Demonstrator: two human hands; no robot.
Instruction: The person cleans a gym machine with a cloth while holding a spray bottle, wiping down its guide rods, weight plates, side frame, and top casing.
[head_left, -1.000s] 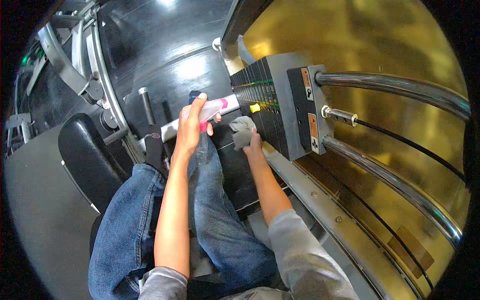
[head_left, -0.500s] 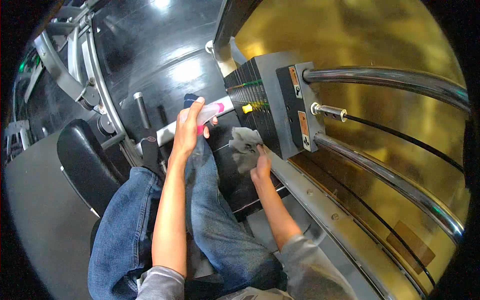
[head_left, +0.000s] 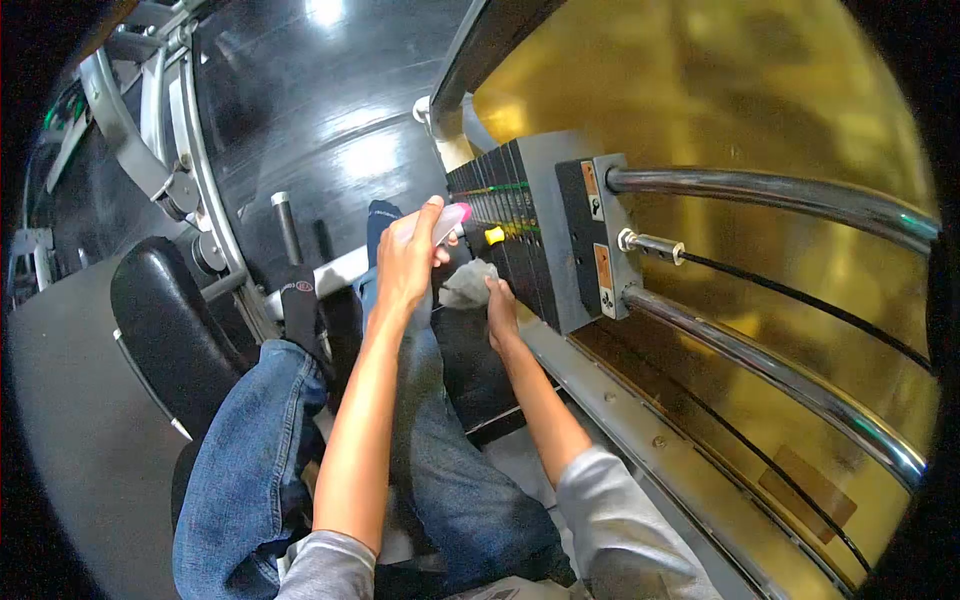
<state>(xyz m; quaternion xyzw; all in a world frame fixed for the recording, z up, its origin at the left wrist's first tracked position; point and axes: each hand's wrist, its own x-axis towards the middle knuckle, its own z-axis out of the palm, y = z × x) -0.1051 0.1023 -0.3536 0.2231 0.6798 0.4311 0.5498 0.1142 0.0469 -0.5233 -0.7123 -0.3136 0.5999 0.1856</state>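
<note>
My left hand [head_left: 408, 265] is wrapped round a clear spray bottle [head_left: 450, 224] with pink parts; its pink end points toward the weight stack [head_left: 520, 225], and the palm and fingers hide much of the body. Lower and to the right, my right hand [head_left: 502, 312] grips a crumpled grey cloth [head_left: 467, 286] between thumb and fingers. The cloth hangs close to the front of the dark plates. A yellow selector pin [head_left: 494, 235] sticks out of the stack, just right of the bottle and apart from both hands.
Chrome guide rods [head_left: 770, 190] and a black cable [head_left: 800, 306] run right from the stack, before a gold-coloured panel [head_left: 720, 110]. A black padded seat [head_left: 170, 310] stands at left. My jeans-covered legs [head_left: 450, 460] are below my arms.
The bottle has tipped and moved right, nearer the stack. My right hand has shifted left and slightly up with the cloth, closer to my left hand. The view has tilted slightly.
</note>
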